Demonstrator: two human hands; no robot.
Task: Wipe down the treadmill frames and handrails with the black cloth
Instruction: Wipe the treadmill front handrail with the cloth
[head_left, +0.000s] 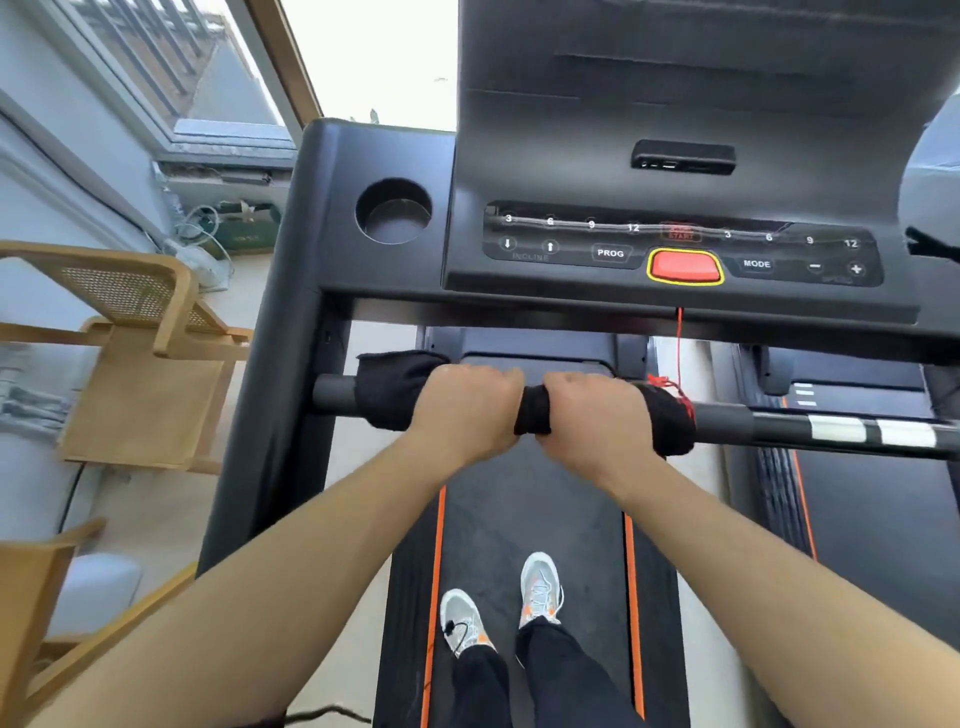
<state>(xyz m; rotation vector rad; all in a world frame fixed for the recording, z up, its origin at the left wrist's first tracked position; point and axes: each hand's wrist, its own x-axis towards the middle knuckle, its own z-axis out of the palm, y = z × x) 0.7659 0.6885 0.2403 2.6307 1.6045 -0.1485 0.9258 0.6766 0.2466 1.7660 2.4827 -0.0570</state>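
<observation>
1. the person is standing on the treadmill belt (530, 519), and both hands are closing over the black cloth (395, 387), which is wrapped around the front handrail (727, 423) just below the console (675, 249).
2. the left hand (465, 402) is clamping the cloth against the bar; the right hand (592, 415) is sitting just beside it at 3 o'clock, gripping the same cloth, with a bunched fold showing between them.
3. a loose end is sticking out toward 9 o'clock, another toward 3 o'clock near the red safety cord (679, 358).
4. to do this well, i judge both hands should be keeping the cloth fully encircling the bar and sliding together, so the underside is getting wiped too.
5. the bare stretch toward 3 o'clock, with the white tape bands (872, 431), looks like it is still needing a pass.
6. the hanging cord is likely to snag, so easing past it seems wise.
</observation>
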